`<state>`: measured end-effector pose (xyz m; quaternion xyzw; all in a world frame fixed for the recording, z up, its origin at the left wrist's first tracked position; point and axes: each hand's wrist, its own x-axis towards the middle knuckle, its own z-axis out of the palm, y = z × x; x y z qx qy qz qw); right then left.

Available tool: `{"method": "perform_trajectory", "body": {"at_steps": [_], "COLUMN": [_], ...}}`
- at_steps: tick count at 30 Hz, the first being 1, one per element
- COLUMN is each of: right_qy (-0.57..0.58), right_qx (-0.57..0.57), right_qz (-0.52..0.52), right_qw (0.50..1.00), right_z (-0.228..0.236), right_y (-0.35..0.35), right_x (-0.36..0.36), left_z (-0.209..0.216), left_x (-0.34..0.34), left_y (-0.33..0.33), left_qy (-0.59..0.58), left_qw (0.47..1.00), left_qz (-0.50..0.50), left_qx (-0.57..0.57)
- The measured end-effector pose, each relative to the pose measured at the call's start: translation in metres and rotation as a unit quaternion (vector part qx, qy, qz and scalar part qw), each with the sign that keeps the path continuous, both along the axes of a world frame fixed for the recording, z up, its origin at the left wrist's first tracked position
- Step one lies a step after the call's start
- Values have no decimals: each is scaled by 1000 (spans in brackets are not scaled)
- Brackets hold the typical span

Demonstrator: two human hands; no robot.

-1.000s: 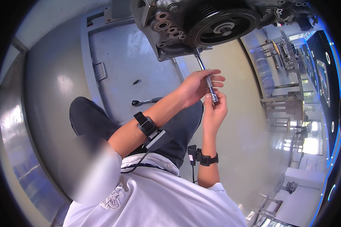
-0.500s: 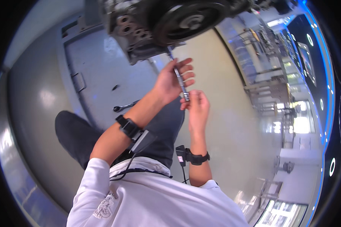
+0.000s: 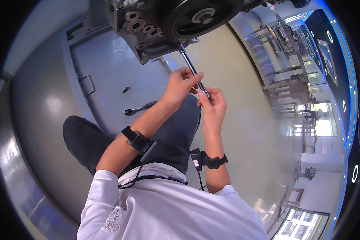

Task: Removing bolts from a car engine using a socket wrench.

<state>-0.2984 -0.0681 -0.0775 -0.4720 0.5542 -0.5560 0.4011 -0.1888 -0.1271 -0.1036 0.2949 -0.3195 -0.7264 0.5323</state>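
Observation:
A long shiny extension bar runs slantwise from the underside of the engine down toward me. Its far end, which looks like a socket, meets the engine's lower edge below the big black pulley; whether it sits on a bolt I cannot tell. My left hand is closed around the middle of the bar, thumb and fingers pinching it. At the bar's near end, my right hand pinches the tip between thumb and fingers.
On the grey metal tray lie a ratchet wrench, partly behind my left forearm, and a small dark piece. The tray has a wire handle at its left. Workbenches stand farther off to the right.
My left hand's fingers, spread beside the bar before, have closed on it. The bar's near end and my right hand have shifted slightly right and up. The view has moved a little.

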Motion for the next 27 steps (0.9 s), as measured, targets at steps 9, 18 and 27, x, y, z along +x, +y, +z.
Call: {"method": "perform_trajectory", "body": {"at_steps": [9, 18, 27], "right_qy": [-129, -129, -30], "right_qx": [59, 30, 6], "right_qz": [59, -4, 8], "right_qw": [988, 991, 1000], "right_z": [-6, -5, -11], "right_y": [3, 1, 1], "right_x": [1, -4, -2], "left_z": [-3, -8, -10], "left_x": [13, 12, 18], "left_y": [2, -2, -3], "left_qy": [150, 31, 11], "left_qw": [987, 999, 999], "left_qz": [-43, -41, -51], "left_qx": [33, 2, 0]}}
